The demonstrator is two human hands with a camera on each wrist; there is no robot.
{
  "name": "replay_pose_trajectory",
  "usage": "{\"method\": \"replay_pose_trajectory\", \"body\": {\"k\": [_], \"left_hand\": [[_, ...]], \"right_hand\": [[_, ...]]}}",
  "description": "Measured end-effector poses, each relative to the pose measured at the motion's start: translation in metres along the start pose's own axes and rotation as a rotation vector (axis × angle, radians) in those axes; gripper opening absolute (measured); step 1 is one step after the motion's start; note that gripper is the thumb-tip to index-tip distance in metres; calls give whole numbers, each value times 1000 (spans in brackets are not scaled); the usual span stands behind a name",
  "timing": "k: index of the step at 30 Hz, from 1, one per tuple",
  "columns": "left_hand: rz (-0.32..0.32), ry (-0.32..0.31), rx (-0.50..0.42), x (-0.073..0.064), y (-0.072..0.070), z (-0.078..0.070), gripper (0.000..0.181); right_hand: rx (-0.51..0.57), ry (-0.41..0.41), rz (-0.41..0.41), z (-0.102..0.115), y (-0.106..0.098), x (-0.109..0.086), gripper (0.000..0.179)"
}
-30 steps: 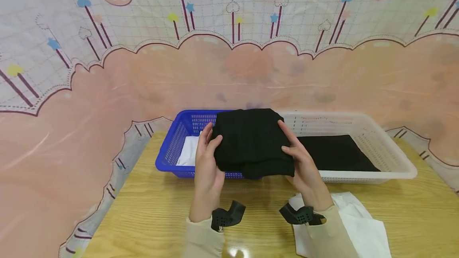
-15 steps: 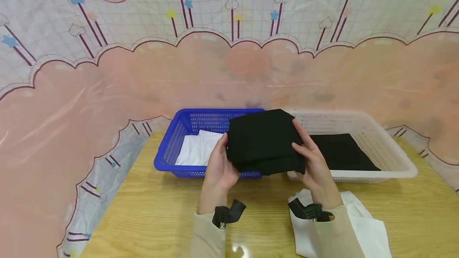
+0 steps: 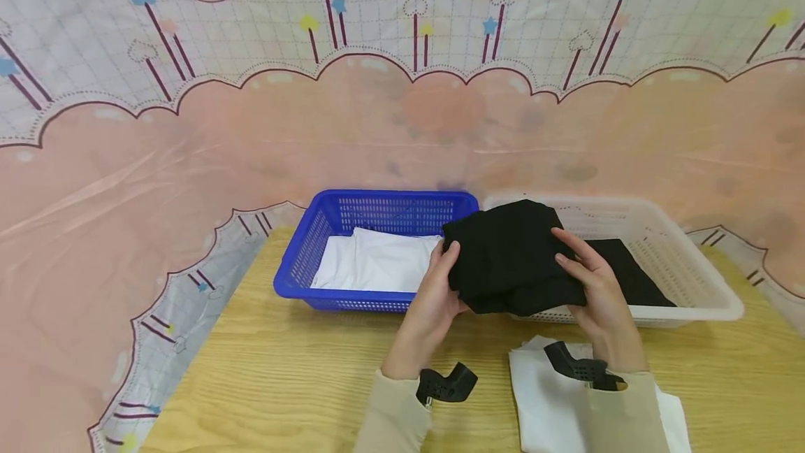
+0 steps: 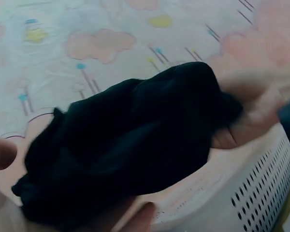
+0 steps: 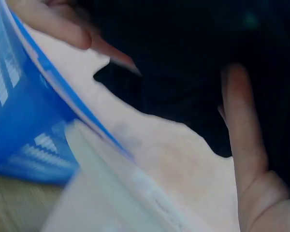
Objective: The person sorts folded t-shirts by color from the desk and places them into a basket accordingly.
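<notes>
A folded black cloth (image 3: 512, 257), apparently a garment, is held up between both hands in the head view. My left hand (image 3: 434, 299) grips its left end, thumb on top and the other fingers mostly hidden beneath. At the right end my right hand (image 3: 597, 292) holds it, thumb and index finger showing on top. The bundle overlaps the left part of the white basket (image 3: 698, 278) in this view. Inside that basket lies another flat black cloth (image 3: 635, 278). The left wrist view shows the black bundle (image 4: 130, 140) sagging between the two hands.
Left of the white basket stands a blue basket (image 3: 295, 264) with folded white cloth (image 3: 383, 261) in it. A white cloth (image 3: 547, 397) lies on the wooden table (image 3: 251, 369) under the right forearm. A patterned curtain (image 3: 377, 124) hangs behind the baskets.
Both hands have carried the black cloth rightward, from in front of the blue basket to over the white basket's left part. More of the white cloth in the blue basket shows now.
</notes>
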State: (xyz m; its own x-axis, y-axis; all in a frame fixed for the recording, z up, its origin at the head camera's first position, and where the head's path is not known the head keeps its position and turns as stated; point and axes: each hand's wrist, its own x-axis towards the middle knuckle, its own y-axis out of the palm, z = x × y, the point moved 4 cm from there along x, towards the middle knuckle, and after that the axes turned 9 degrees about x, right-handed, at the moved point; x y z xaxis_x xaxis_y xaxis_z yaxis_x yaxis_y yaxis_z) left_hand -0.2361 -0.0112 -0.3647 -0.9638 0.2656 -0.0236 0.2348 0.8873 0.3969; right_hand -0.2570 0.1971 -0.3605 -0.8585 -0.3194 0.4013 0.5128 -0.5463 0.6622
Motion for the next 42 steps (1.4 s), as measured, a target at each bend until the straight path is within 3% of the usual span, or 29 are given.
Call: {"method": "replay_pose_trajectory", "body": {"k": [4,8,15,22,25,28,30,34,39,42], "left_hand": [[-97,21,32,5,3,3,68],[-115,27,109,9,6,8,68],[-142,29,172,14,9,18,73],[-124,61,-60,18,7,22,62],[-129,84,-124,20,7,22,61],[-141,111,-119,20,8,21,63],[-138,130,-77,21,9,21,64],[-117,155,55,22,13,22,57],[-148,167,311,24,17,26,39],[-176,222,442,25,18,27,26]], "right_hand": [[-156,58,-45,5,-9,-4,41],[-301,100,-53,9,-14,-6,40],[-298,39,-85,8,-21,-14,33],[-332,87,26,8,-25,-22,44],[-402,88,-6,10,-27,-21,41],[-492,86,-74,11,-28,-20,38],[-528,66,-103,12,-29,-18,35],[-468,-3,-98,17,-32,-15,31],[-389,-41,-88,24,-36,-15,32],[-373,-45,-109,26,-39,-17,34]]}}
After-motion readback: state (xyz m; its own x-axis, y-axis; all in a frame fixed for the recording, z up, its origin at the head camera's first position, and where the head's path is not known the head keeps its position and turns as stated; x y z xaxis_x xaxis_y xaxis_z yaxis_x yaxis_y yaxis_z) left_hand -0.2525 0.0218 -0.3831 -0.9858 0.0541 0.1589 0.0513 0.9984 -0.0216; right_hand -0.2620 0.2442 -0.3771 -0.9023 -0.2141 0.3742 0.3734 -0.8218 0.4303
